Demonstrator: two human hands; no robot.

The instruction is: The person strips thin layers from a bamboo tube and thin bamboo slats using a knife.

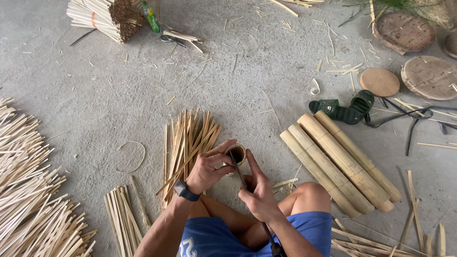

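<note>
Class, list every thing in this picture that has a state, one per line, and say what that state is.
Bamboo section: upright, open end up, steadied by the left hand.
Blade: held in the right hand, tip at the section's rim.
Bamboo poles: whole, lying side by side.
Strip fan: split, loose on the floor.
Strip bundle: tied, lying down.
Sandals: off, lying on the floor.

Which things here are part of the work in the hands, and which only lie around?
In the work:
left hand
right hand
bamboo tube
knife

Lying around:
bamboo poles
pile of strips
green sandals
round boards
tied bundle
</note>
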